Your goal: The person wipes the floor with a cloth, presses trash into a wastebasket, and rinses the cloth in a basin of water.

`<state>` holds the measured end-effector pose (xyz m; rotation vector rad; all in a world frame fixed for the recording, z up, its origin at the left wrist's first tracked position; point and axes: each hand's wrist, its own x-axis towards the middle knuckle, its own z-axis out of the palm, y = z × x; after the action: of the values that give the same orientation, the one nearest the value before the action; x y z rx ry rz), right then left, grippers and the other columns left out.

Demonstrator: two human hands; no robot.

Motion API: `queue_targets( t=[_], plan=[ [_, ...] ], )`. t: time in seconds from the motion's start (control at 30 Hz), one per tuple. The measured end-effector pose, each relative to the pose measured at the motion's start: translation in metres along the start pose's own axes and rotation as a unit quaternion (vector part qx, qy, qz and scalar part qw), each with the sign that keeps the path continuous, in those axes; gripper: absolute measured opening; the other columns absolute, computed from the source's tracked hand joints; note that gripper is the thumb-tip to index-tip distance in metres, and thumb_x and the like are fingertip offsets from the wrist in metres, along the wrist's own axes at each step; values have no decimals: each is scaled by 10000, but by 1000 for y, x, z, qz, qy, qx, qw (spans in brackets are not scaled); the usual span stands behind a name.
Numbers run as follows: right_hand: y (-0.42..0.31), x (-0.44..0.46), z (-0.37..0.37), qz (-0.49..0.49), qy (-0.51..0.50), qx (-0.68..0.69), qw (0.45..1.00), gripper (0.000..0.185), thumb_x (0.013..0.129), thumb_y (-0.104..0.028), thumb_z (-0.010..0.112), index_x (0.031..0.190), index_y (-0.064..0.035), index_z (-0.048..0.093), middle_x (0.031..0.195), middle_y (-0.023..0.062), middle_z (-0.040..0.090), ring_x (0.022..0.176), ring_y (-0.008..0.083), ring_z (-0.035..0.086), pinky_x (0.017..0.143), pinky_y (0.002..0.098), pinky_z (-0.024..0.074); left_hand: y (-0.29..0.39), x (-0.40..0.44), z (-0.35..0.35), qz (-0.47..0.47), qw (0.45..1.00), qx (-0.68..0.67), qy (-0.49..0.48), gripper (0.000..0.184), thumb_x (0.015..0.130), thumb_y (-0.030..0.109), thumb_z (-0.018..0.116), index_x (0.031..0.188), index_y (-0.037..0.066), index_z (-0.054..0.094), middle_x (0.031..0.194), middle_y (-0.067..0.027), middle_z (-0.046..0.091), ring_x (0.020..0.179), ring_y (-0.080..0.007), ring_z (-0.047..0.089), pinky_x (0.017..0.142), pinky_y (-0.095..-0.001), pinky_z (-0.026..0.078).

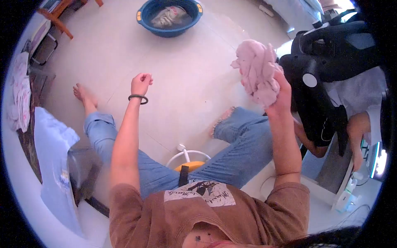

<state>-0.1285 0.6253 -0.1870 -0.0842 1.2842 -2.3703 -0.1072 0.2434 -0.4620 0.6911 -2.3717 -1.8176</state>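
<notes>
The right hand (282, 91) is gripping a bunched pink cloth (256, 68), and it is holding this cloth up above the right knee side. The left hand (141, 84) is hovering over the floor (178, 74), its fingers curling into a loose fist, well apart from the cloth. Ahead, a blue basin (168, 33) is standing on the floor, and a pale garment (169, 17) is lying inside.

Your held cloth (257, 70): pale pink. Basin (169, 33): dark blue, yellow-orange handles (139, 16); soaking cloth (169, 17) greyish beige. Your T-shirt (136, 219): brown, white panel (225, 198), black lettering. Your jeans (244, 142): faded blue. Your wristband (144, 100): black. Stool seat (194, 165): yellow-orange. Left-side fabric (20, 91): whitish, pink pattern.
</notes>
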Motion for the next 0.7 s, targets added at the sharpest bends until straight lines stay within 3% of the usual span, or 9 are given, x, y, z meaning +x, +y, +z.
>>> queue_targets(
  t=[0.1, 0.2, 0.27, 0.37, 0.43, 0.5, 0.57, 0.63, 0.7],
  plan=[
    [30, 23, -39, 27, 144, -11, 989, 450, 878, -203, 516, 1264, 28, 483, 1161, 154, 595, 1036, 236, 609, 896, 332, 492, 10, 25, 24, -43, 998, -38, -9, 254, 902, 250, 613, 916, -2, 642, 809, -71, 679, 708, -126, 644, 678, -258, 501],
    [32, 27, -56, 61, 178, -62, 980, 486, 868, -176, 532, 1307, 15, 449, 1200, 144, 564, 1063, 234, 586, 902, 345, 490, 11, 40, 38, -66, 996, -51, -12, 261, 902, 256, 615, 914, -4, 635, 817, -72, 677, 710, -124, 638, 684, -258, 499],
    [53, 40, -69, 93, 207, -125, 966, 448, 865, -200, 551, 1258, 8, 498, 1117, 117, 596, 968, 201, 599, 840, 317, 490, 0, 47, 43, -66, 996, -55, -25, 265, 899, 264, 620, 913, 0, 634, 812, -67, 676, 703, -121, 635, 685, -259, 499],
    [114, 73, -115, 120, 241, -199, 942, 426, 853, -213, 582, 1226, -12, 539, 1056, 95, 621, 892, 176, 605, 776, 301, 495, -53, 38, 63, -38, 998, 9, -54, 203, 888, 242, 618, 929, 45, 645, 824, -78, 686, 722, -155, 649, 691, -288, 505],
    [172, 87, -157, 170, 347, -80, 919, 419, 849, -207, 596, 1221, -20, 547, 1041, 83, 628, 883, 169, 608, 749, 296, 497, -24, -13, 88, -27, 960, 270, -66, 132, 861, 192, 615, 943, 95, 651, 878, -86, 680, 793, -211, 656, 715, -336, 511],
    [184, 83, -143, 169, 351, -30, 921, 432, 844, -225, 605, 1220, -21, 549, 1044, 85, 629, 885, 174, 609, 744, 300, 496, -52, -42, 124, 36, 937, 286, -196, 118, 816, 173, 644, 923, 123, 646, 882, -91, 648, 832, -257, 635, 728, -381, 510],
    [173, 57, -115, 176, 354, -25, 918, 431, 846, -225, 601, 1222, -22, 539, 1059, 89, 621, 925, 186, 604, 782, 310, 493, -71, -61, 159, 137, 925, 264, -238, 176, 777, 196, 683, 919, 114, 621, 902, -83, 602, 867, -257, 612, 739, -393, 508],
    [126, 49, -70, 164, 329, -89, 926, 417, 856, -207, 582, 1226, -23, 519, 1086, 94, 605, 1004, 207, 594, 864, 326, 489, -88, -65, 192, 165, 915, 295, -222, 201, 768, 203, 692, 918, 102, 605, 924, -81, 584, 885, -258, 599, 747, -393, 508],
    [82, 25, -63, 130, 290, -146, 937, 469, 806, -213, 624, 1216, -1, 541, 1044, 111, 621, 901, 209, 617, 779, 325, 501, -91, -61, 219, 169, 906, 329, -206, 216, 764, 198, 692, 920, 88, 592, 950, -80, 571, 901, -260, 587, 759, -394, 507]
  ],
)
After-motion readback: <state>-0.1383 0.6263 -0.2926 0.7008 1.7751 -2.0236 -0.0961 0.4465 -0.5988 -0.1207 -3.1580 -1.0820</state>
